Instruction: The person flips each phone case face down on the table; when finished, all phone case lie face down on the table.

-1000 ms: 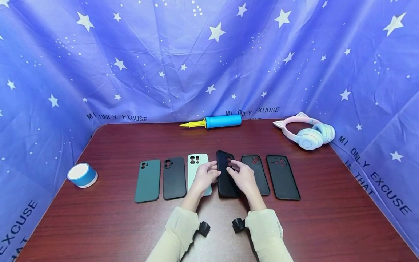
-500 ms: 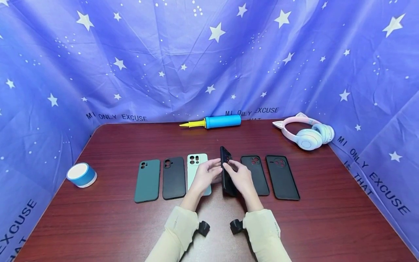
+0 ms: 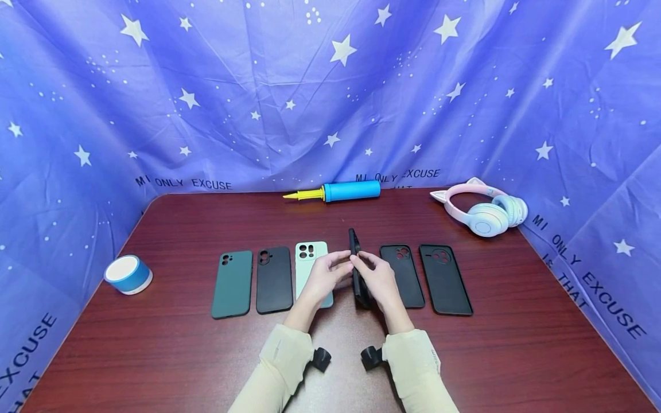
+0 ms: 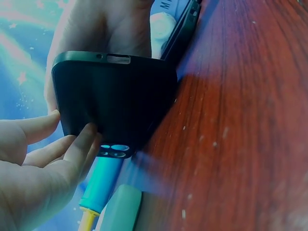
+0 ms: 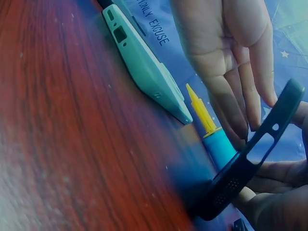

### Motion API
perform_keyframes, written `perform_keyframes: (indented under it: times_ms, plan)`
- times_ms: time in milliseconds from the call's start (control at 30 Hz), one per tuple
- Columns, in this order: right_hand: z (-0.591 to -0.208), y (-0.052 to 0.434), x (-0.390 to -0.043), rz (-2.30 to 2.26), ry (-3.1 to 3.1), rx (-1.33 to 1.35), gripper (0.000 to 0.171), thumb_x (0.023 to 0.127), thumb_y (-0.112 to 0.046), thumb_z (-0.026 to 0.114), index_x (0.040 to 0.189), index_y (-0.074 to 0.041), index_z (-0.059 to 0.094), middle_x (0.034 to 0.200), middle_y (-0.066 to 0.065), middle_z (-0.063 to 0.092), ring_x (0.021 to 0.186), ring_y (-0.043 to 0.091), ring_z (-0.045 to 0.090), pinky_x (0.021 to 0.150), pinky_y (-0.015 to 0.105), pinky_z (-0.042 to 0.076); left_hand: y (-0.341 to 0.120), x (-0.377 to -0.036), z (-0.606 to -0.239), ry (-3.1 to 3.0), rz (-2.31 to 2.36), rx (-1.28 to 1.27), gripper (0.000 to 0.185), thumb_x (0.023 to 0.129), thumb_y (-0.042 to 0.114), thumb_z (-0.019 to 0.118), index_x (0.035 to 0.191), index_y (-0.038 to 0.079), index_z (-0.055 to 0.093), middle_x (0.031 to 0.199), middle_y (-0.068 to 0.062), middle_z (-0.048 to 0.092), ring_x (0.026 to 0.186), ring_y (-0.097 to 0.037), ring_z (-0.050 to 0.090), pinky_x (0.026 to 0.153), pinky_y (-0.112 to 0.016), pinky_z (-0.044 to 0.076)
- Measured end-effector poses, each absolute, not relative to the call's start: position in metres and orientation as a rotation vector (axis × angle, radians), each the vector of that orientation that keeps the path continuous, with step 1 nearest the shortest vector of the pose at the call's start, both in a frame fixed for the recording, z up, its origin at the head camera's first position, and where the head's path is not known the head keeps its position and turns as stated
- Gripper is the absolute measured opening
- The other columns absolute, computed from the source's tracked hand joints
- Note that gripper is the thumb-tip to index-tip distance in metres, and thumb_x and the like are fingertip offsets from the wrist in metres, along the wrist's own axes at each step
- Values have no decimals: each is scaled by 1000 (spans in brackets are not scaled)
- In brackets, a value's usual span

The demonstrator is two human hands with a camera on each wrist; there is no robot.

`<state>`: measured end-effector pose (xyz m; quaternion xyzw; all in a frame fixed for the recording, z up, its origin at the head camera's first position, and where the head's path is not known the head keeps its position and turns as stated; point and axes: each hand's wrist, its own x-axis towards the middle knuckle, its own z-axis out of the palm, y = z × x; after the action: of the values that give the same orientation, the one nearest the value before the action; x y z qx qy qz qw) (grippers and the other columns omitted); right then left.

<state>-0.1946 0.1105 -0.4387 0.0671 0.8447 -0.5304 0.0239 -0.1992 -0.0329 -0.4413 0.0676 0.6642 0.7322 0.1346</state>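
Black phone case [image 4: 115, 91] — right grip [image 3: 380, 282] pinching it, left grip [image 3: 321, 280] straight-fingered, touching it (curtain [image 3: 289, 69] reads "ONLY EXCUSE").

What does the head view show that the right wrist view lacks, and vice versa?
Head only: pink and white cat-eared headphones, blue and white cylinder.
Right wrist only: port slot in the held black phone case.
Both: that case, pale green phone case, blue and yellow pump, starry blue curtain, red-brown table, left hand, right hand.

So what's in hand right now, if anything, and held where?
A black phone case, tipped up on its long side, held between the left hand and right hand near its upper long edge, left fingers against its back.
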Motion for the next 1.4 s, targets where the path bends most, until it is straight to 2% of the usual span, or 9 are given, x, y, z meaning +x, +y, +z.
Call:
perform_keyframes:
  times_ms: [133,267,467,667,833,1000,1100,1267,1400]
  plan:
    - [-438,109,-195,-1727,2524,229,56,93,-45,60,136,-10,56,130,16,63,117,27,60,98,43,50,-33,-199,-442,1904,2113,200,44,98,2,52,139,-9,44,137,-28,53,125,-35,56,100,-41,51]
    - [-439,109,-195,-1900,2363,233,54,95,-38,59,138,-4,53,134,19,58,120,28,60,100,38,52,-33,-199,-442,1901,2104,231,44,98,1,52,139,-10,44,138,-28,52,128,-36,53,102,-39,50]
    - [-441,111,-196,-2031,2216,203,51,99,-28,54,140,2,47,144,24,47,131,34,50,107,44,46,-32,-199,-443,1949,2028,258,44,98,4,52,140,-9,43,137,-28,52,129,-35,52,102,-38,50]
    - [-441,110,-197,-2074,2155,201,50,100,-24,52,141,3,45,145,24,45,132,35,49,108,47,44,-32,-199,-444,2000,1983,267,45,98,4,53,140,-9,44,137,-28,53,129,-36,53,102,-36,51]
    - [-441,110,-197,-2089,2122,205,48,101,-23,50,141,3,45,144,24,47,128,37,52,104,43,49,-33,-200,-446,2049,1941,252,46,97,5,55,139,-10,45,139,-27,52,129,-35,52,103,-39,49]
    - [-440,111,-198,-2082,2117,220,48,100,-23,50,140,3,46,140,25,50,124,35,55,92,31,55,-33,-200,-447,2073,1907,212,47,96,7,56,139,-9,45,143,-25,48,131,-35,51,104,-41,48]
    - [-440,112,-198,-2081,2112,226,49,100,-23,51,140,3,46,138,26,53,114,27,62,84,25,56,-33,-201,-447,2070,1899,185,47,96,7,57,139,-8,45,144,-25,47,131,-34,50,105,-41,48]
    - [-440,117,-199,-2120,2047,242,47,99,-23,52,139,3,48,122,27,63,79,9,69,70,22,58,-34,-200,-447,2060,1904,183,48,96,6,57,139,-10,44,141,-27,49,131,-35,50,105,-40,48]
    - [-439,122,-200,-2160,1993,243,45,99,-21,52,136,4,50,100,15,74,66,5,67,64,22,57,-34,-200,-447,2032,1930,170,49,95,4,57,139,-12,42,140,-29,49,132,-36,49,106,-41,47]
